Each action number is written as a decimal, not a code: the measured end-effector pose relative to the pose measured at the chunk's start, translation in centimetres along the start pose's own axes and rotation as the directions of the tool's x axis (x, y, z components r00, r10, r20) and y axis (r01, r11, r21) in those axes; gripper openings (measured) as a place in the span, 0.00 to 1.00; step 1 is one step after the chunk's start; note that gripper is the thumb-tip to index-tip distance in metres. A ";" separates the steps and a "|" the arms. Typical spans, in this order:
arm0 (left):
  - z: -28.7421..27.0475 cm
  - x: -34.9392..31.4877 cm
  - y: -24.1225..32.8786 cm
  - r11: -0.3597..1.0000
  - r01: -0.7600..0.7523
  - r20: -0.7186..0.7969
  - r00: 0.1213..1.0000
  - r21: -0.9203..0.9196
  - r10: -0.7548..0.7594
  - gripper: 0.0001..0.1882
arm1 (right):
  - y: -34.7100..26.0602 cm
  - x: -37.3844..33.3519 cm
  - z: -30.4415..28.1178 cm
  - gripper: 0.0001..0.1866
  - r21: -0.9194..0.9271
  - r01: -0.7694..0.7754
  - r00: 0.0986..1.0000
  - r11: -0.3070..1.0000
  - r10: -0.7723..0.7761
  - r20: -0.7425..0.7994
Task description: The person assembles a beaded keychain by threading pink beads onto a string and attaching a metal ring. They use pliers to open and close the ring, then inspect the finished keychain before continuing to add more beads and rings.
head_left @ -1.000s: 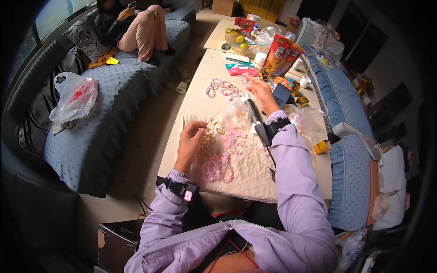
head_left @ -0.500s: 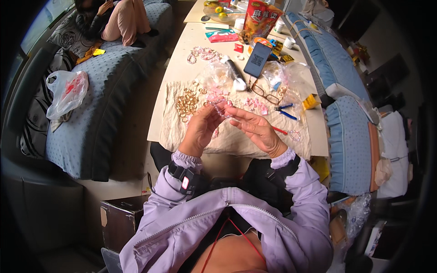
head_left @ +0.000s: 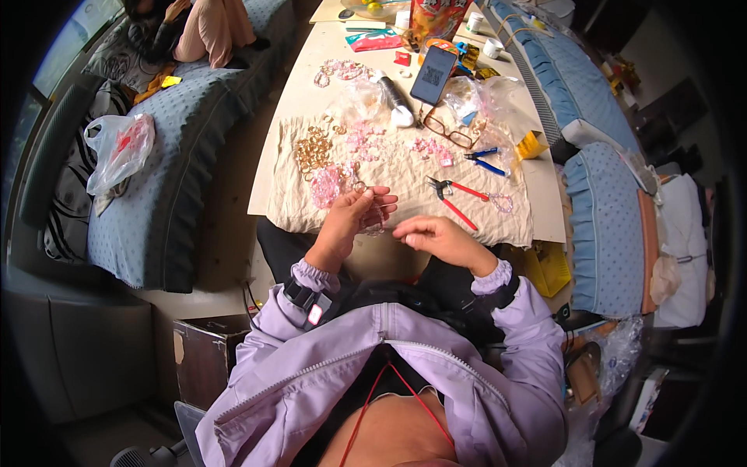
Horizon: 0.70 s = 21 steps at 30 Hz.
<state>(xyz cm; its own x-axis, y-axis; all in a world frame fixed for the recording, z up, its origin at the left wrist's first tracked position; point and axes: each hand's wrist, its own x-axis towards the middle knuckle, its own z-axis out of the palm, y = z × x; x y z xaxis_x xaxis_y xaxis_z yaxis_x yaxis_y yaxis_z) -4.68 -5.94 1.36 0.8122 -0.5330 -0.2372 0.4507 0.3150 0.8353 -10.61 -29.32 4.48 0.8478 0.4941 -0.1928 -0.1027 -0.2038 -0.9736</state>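
Observation:
My left hand (head_left: 346,222) is closed, pinching a pink beaded strand (head_left: 377,224) that hangs beside its fingers. A gold ring (head_left: 360,187) shows at the thumb and fingertips. Just to the right, my right hand (head_left: 442,240) is held with bent fingers drawn together, its tips a short gap from the strand; whatever they hold, if anything, is too small to make out. Beyond my left hand lies a heap of pink beads (head_left: 331,184), with a pile of gold rings (head_left: 313,148) behind it. Red-handled pliers (head_left: 453,198) rest on the cloth beyond my right hand, next to a small beaded loop (head_left: 502,203).
A beige cloth (head_left: 288,210) covers the table's near part. Blue-handled cutters (head_left: 486,159), glasses (head_left: 447,131), a phone (head_left: 433,76) and plastic bags (head_left: 475,97) lie farther back. Blue-covered sofas (head_left: 183,140) flank the table, and a person (head_left: 210,31) sits at the far left.
My hands have come nearer and drawn apart; the right one has moved away from the beaded strand. The red-handled pliers and the pink bead heap are now uncovered.

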 end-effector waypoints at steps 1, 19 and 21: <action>0.0 0.0 -0.1 0.998 0.005 0.013 1.000 0.064 -0.006 0.21 | -0.5 0.4 -0.1 0.20 -0.165 -0.055 0.993 0.985 0.038 -0.109; 1.5 -1.0 0.8 0.999 -0.038 0.215 0.976 -0.030 0.044 0.22 | -6.0 3.1 -0.7 0.05 -0.286 0.296 0.881 0.912 -0.376 -0.287; 1.8 -1.1 0.7 0.997 -0.049 0.143 0.988 -0.062 0.057 0.22 | -6.4 3.2 -0.9 0.06 -0.372 0.327 0.859 0.869 -0.437 -0.266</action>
<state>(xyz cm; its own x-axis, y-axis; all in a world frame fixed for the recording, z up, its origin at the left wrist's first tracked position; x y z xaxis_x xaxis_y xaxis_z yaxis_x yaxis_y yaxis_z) -5.99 -6.54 3.09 0.7754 -0.6208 -0.1156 0.4325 0.3887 0.8136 -6.81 -27.20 10.23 0.9117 0.2886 0.2925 0.3814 -0.3297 -0.8636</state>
